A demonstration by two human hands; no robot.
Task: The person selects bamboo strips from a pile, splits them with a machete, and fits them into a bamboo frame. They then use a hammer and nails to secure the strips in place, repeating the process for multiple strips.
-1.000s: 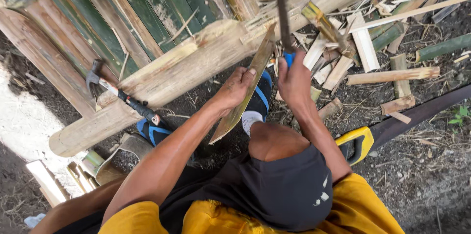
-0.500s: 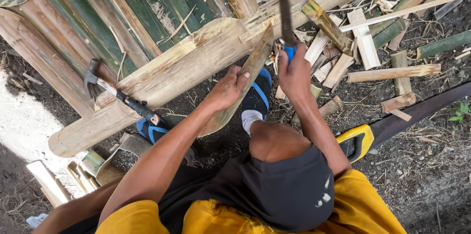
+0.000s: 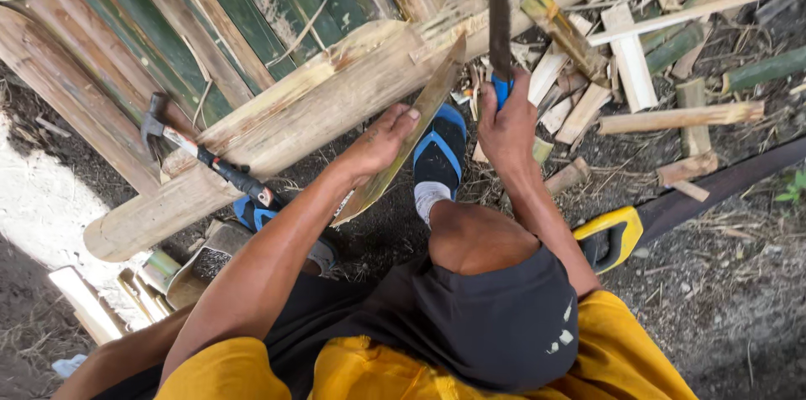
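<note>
My left hand [image 3: 382,141] grips a long split bamboo slat [image 3: 437,89], held on a slant with its upper end resting against the thick pale log [image 3: 319,106]. My right hand [image 3: 506,125] is closed around the blue handle of a long dark blade [image 3: 499,5] that stands upright just right of the slat's top. My foot in a blue sandal [image 3: 440,148] rests on the ground between both hands. My bent knee in dark shorts sits below.
A claw hammer [image 3: 197,152] leans on the log at left. A yellow-handled saw [image 3: 655,219] lies on the dirt at right. Cut bamboo offcuts [image 3: 630,56] litter the ground at upper right. Green and brown bamboo slats [image 3: 227,5] lie behind the log.
The blade in my right hand has risen slightly and stands more upright. My left hand keeps the slat in nearly the same place against the log.
</note>
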